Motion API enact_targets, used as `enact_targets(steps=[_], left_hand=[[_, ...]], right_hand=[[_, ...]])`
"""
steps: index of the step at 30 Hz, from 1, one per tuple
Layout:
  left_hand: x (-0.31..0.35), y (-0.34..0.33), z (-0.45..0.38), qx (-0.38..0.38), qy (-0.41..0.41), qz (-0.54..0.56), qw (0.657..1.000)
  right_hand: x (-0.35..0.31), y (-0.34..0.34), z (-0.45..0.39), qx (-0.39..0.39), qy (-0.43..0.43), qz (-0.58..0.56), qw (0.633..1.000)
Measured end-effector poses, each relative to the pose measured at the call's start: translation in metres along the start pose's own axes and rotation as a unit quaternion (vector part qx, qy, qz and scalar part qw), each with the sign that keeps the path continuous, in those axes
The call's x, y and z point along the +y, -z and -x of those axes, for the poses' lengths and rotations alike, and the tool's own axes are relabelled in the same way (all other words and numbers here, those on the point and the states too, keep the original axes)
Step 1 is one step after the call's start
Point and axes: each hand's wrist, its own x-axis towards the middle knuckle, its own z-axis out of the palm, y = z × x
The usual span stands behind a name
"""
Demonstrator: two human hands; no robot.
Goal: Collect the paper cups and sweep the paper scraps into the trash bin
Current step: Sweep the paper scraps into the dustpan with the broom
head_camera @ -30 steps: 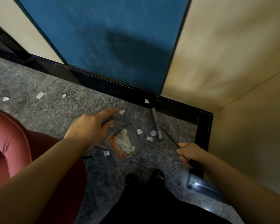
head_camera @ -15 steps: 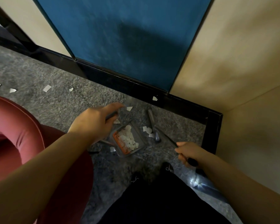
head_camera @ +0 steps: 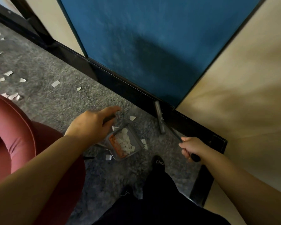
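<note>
Paper scraps (head_camera: 124, 143) are lying heaped in the dustpan (head_camera: 137, 142) on the grey carpet (head_camera: 58, 103), while many more are sitting scattered far left. The left hand (head_camera: 91, 125) is gripping the dustpan's dark handle; the right hand (head_camera: 191, 147) is clenching the broom (head_camera: 161, 122) by its handle. Sweeping looks partly done; neither cups nor bin are showing.

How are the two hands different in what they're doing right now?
The right hand is closed in a fist round the dark broom handle, while the left hand reaches over the dustpan with a finger stretched forward, gripping its dark handle. The right hand is near the black partition base; the left hand is beside the red chair. Both hold a cleaning tool above the grey carpet.
</note>
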Motion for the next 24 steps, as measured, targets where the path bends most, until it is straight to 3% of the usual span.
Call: enact_targets(steps=[12, 24], left_hand=[[0.021, -0.008, -0.056, 0.038, 0.091, 0.026, 0.995], [0.032, -0.012, -0.04, 0.084, 0.126, 0.021, 0.988]], right_hand=[[-0.076, 0.08, -0.063, -0.007, -0.002, 0.161, 0.987], [-0.089, 0.077, -0.062, -0.088, -0.007, 0.193, 0.977]])
